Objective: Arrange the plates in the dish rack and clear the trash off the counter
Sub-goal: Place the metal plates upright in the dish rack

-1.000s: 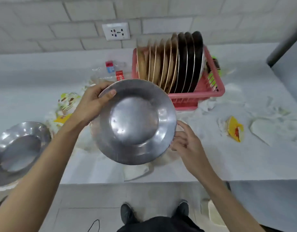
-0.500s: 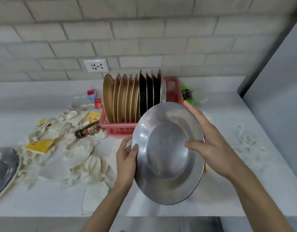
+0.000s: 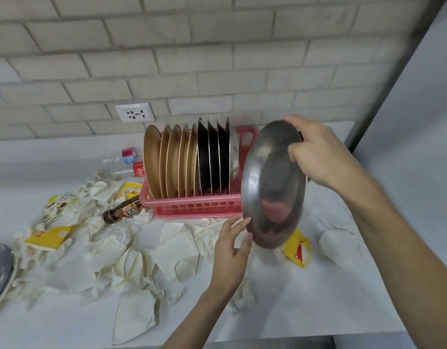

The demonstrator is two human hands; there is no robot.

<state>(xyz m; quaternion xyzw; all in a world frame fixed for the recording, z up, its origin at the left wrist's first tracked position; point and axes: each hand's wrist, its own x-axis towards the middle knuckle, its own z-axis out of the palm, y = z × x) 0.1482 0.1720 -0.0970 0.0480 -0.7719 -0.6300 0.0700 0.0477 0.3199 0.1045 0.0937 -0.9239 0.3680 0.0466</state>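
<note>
Right hand (image 3: 318, 152) grips the steel plate (image 3: 272, 187) by its rim, flat left hand (image 3: 230, 248) steadies it; keep it upright entering the dish rack (image 3: 197, 205).

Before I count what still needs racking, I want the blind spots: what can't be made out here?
Head view:
- Right end of the pink plastic dish rack: hidden behind the round steel plate the right hand grips.
- Far left, grey metal dish: cut off by the frame edge.
- Labels on the clear plastic bottles: too small to read.
</note>
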